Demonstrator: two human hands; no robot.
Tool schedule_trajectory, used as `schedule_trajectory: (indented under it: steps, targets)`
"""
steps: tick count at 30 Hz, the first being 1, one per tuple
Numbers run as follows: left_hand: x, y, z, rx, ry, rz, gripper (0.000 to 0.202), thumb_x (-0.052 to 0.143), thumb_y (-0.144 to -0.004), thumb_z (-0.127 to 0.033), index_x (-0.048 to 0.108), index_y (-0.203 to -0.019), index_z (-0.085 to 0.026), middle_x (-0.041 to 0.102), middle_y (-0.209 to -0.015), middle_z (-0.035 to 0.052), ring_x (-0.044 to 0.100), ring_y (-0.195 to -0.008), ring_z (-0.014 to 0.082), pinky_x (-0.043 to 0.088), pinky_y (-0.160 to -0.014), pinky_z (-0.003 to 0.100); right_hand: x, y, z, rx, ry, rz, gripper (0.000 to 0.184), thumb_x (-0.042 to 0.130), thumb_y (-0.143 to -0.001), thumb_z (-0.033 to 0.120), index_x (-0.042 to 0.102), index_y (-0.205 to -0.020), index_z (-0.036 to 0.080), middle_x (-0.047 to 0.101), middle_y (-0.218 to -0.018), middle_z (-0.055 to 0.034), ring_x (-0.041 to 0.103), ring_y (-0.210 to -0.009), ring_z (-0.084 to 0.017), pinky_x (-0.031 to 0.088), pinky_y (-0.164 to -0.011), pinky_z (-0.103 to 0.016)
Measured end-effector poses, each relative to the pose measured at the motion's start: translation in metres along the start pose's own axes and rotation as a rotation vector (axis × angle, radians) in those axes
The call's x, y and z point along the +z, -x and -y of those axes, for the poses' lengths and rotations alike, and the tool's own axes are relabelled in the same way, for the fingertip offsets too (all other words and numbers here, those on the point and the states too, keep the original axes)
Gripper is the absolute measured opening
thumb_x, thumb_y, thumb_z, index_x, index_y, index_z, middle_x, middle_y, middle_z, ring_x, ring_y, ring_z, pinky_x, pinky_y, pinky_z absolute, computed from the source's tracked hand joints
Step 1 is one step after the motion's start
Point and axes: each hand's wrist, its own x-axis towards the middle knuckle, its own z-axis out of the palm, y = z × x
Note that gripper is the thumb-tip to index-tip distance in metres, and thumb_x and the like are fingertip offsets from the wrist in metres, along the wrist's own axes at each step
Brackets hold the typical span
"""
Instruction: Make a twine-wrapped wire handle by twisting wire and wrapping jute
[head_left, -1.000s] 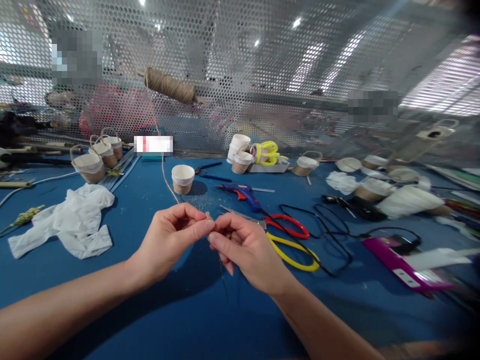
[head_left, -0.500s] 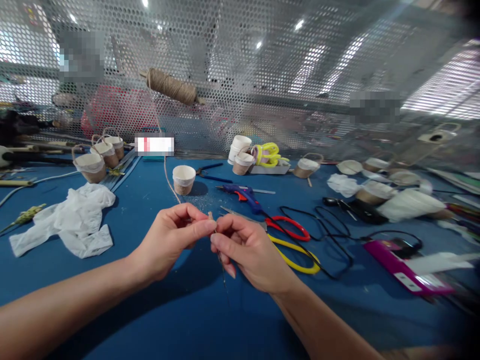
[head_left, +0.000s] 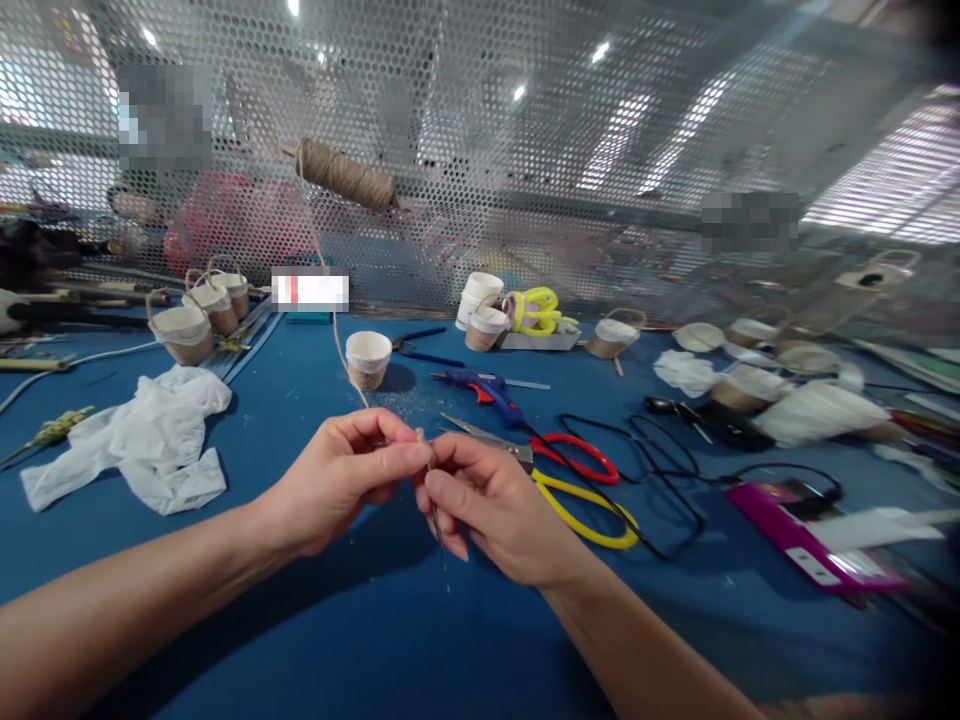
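My left hand (head_left: 360,475) is closed in a pinch on light brown twine (head_left: 346,365). The twine runs down from a spool (head_left: 345,173) on the mesh wall, and a small tip of it pokes up between my fingertips. My right hand (head_left: 487,500) meets it there, thumb and fingers pinched around a thin dark wire-like strand (head_left: 437,530) that dangles below. How twine and strand join is hidden by my fingers. Just behind my hands stands a small paper-lined cup (head_left: 367,362). Scissors (head_left: 577,490) with red and yellow handles lie beside my right hand.
A blue glue gun (head_left: 484,388) and pliers (head_left: 427,345) lie behind the scissors. Crumpled white cloth (head_left: 142,440) is at left, near several small handled baskets (head_left: 184,335). On the right are a black cord (head_left: 667,480) and a magenta box (head_left: 795,540).
Both hands hold nearly the same place, still pinching. My right fingers have shifted slightly along the strand, whose lower end hangs a little higher and more to the left.
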Motion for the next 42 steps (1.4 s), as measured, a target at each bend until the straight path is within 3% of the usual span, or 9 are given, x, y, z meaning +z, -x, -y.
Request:
schedule_trajectory:
  steps: [3,7,13,15,19,22,29,36,42]
  targets:
    - [0.0,-0.001,0.0,-0.024,0.02,0.005,0.022,0.072,-0.062,-0.025,0.054,-0.062,-0.013,0.055,-0.057,-0.0027,0.041,-0.044,0.0033,0.022,-0.041,0.018,-0.001,0.0,0.0,0.015,-0.012,-0.024,0.017,0.058,-0.076,0.03,0.048,-0.071,0.017,0.052,-0.059,0.0053,0.042,-0.036,-0.002,0.032,-0.032,-0.014]
    - [0.0,-0.003,0.001,0.001,-0.011,-0.056,0.02,0.071,-0.063,-0.024,0.055,-0.062,-0.012,0.052,-0.055,-0.0041,0.035,-0.041,0.0007,0.02,-0.04,0.018,0.002,0.001,0.003,-0.038,0.189,-0.155,0.015,0.057,-0.076,0.027,0.048,-0.07,0.017,0.047,-0.052,0.0068,0.041,-0.036,-0.003,0.033,-0.033,-0.016]
    - [-0.005,-0.004,0.005,0.062,-0.086,-0.084,0.018,0.071,-0.065,-0.023,0.057,-0.064,-0.012,0.052,-0.057,-0.0043,0.033,-0.042,0.0005,0.019,-0.04,0.018,0.007,0.003,0.003,-0.309,0.595,-0.346,0.009,0.057,-0.075,0.022,0.056,-0.067,0.017,0.051,-0.061,0.0023,0.045,-0.052,-0.007,0.036,-0.046,-0.019]
    - [-0.006,-0.003,0.004,0.076,-0.09,-0.045,0.016,0.07,-0.065,-0.023,0.057,-0.064,-0.013,0.054,-0.06,-0.0033,0.036,-0.044,0.0014,0.022,-0.042,0.019,0.006,0.004,0.003,-0.256,0.514,-0.303,0.011,0.056,-0.076,0.024,0.056,-0.067,0.017,0.051,-0.06,0.0024,0.043,-0.049,-0.006,0.035,-0.043,-0.019]
    - [-0.007,-0.002,-0.001,0.044,-0.074,0.088,0.014,0.07,-0.065,-0.022,0.058,-0.063,-0.014,0.057,-0.062,-0.0015,0.041,-0.048,0.0041,0.025,-0.045,0.02,0.001,0.004,0.003,0.044,0.005,-0.018,0.019,0.055,-0.078,0.034,0.051,-0.07,0.017,0.046,-0.052,0.0061,0.032,-0.034,-0.002,0.025,-0.032,-0.016]
    - [-0.006,-0.001,-0.002,-0.002,-0.047,0.079,0.016,0.071,-0.063,-0.024,0.058,-0.063,-0.014,0.057,-0.06,-0.0016,0.04,-0.046,0.0038,0.023,-0.043,0.02,0.0,0.003,0.002,0.063,-0.123,0.009,0.019,0.061,-0.073,0.032,0.049,-0.069,0.017,0.047,-0.053,0.0069,0.032,-0.033,-0.001,0.023,-0.031,-0.015]
    - [-0.004,-0.003,0.002,0.066,-0.083,-0.075,0.018,0.072,-0.063,-0.021,0.056,-0.061,-0.013,0.056,-0.061,-0.0025,0.037,-0.045,0.0019,0.024,-0.042,0.018,0.009,0.004,0.006,-0.07,0.299,-0.236,0.013,0.057,-0.076,0.027,0.051,-0.069,0.018,0.043,-0.047,0.007,0.036,-0.036,-0.004,0.028,-0.034,-0.018]
    - [-0.004,-0.002,0.005,0.111,-0.072,-0.097,0.014,0.071,-0.063,-0.016,0.058,-0.063,-0.012,0.057,-0.061,-0.0024,0.041,-0.048,0.0022,0.03,-0.045,0.016,0.008,0.005,0.004,-0.166,0.526,-0.322,0.011,0.055,-0.078,0.026,0.055,-0.072,0.017,0.045,-0.055,0.0045,0.037,-0.046,-0.006,0.032,-0.042,-0.02]
    - [-0.001,-0.003,0.009,0.141,-0.096,-0.151,0.014,0.071,-0.062,-0.016,0.058,-0.063,-0.012,0.055,-0.058,-0.0043,0.038,-0.046,0.0014,0.029,-0.044,0.017,0.01,0.003,-0.001,-0.201,0.591,-0.366,0.01,0.054,-0.078,0.025,0.054,-0.071,0.017,0.047,-0.058,0.0029,0.04,-0.049,-0.007,0.033,-0.044,-0.02]
